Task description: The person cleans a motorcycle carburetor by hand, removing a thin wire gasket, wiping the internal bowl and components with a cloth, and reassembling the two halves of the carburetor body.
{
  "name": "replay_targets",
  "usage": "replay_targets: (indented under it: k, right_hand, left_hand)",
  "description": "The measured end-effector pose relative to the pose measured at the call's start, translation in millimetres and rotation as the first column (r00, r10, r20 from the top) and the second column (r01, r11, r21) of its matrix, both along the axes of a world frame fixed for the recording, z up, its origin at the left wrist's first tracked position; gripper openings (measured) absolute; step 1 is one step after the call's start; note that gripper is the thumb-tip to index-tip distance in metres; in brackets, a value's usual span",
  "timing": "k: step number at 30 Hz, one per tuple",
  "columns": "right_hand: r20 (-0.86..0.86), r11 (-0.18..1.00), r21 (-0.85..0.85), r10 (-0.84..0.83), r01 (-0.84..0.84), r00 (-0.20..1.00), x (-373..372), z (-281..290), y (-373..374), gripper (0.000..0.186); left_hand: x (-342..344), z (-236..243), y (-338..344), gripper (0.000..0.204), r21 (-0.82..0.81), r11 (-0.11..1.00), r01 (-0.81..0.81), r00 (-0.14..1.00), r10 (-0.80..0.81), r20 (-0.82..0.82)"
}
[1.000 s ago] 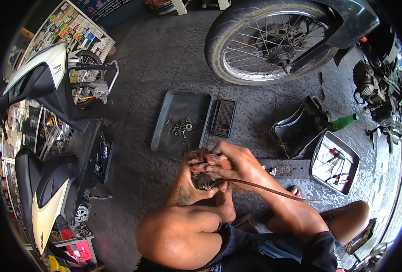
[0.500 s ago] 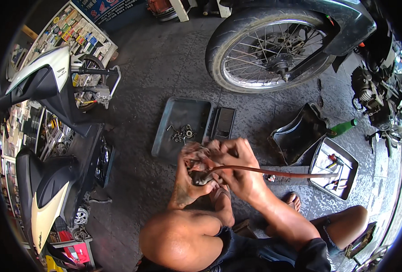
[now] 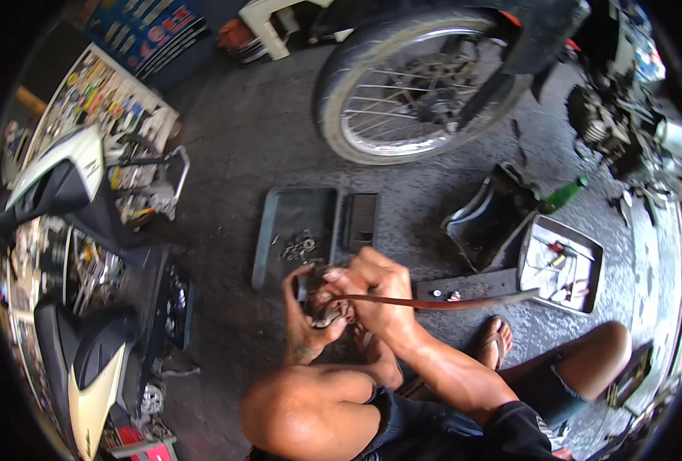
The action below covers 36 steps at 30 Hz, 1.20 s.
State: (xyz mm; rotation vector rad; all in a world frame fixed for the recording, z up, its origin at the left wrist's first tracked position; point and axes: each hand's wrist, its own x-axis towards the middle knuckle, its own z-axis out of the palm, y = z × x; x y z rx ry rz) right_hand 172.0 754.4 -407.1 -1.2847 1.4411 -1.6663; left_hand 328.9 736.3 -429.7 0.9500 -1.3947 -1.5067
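Note:
My left hand (image 3: 301, 326) is curled around a small dark metal part (image 3: 326, 313), with its thumb and fingers wrapping the sides. A reddish-brown rubber hose (image 3: 448, 304) runs from beside that part across my right hand and out to the right, ending in a greyish tip. My right hand (image 3: 383, 288) is closed, its fingertips pressed in against the part; whatever they pinch is hidden. Just beyond my hands lies a shallow dark tray (image 3: 270, 238) with several small metal pieces (image 3: 301, 245) in it.
A slotted black piece (image 3: 361, 221) lies beside the tray. To the right are a black plastic cover (image 3: 488, 223), a green bottle (image 3: 565, 194) and a white-bottomed tool tray (image 3: 531, 265). A motorcycle wheel (image 3: 333, 115) stands ahead; a scooter (image 3: 87, 338) is at left.
My view has shifted, so the surroundings appear displaced. Both hands stay together at the metal part; my right hand is now more tightly closed and turned. The hose still trails right.

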Motion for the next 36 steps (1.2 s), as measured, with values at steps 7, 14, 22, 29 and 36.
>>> replay_targets:
  k: [7,14,22,29,36]
  right_hand:
    - [-0.028,0.998,0.034,0.057,-0.056,0.998,6.1,-34.6,21.4,0.015]
    - [-0.272,0.894,0.447,0.116,0.019,0.955,-11.3,-151.4,58.5,0.012]
    - [-0.293,0.504,0.864,0.523,-0.014,0.800,9.0,-227.5,116.1,0.023]
    - [-0.636,0.870,0.488,0.303,0.066,0.710,13.8,-240.7,120.1,0.019]
    - [-0.380,0.754,0.656,0.290,0.035,0.878,-3.7,-236.4,84.3,0.029]
  left_hand:
    - [4.4,-36.4,1.5,0.077,-0.083,0.996,-0.040,0.979,0.023,-0.201]
    - [38.2,-44.4,3.8,0.065,0.138,0.963,-0.230,0.968,0.241,-0.074]
    - [58.9,-50.8,-0.4,0.060,0.029,0.940,-0.339,0.940,0.340,-0.035]
    - [90.4,-48.8,6.8,0.058,0.041,0.879,-0.474,0.880,0.474,0.007]
    - [127.6,-117.0,31.5,0.060,0.284,0.792,-0.540,0.838,0.538,0.095]
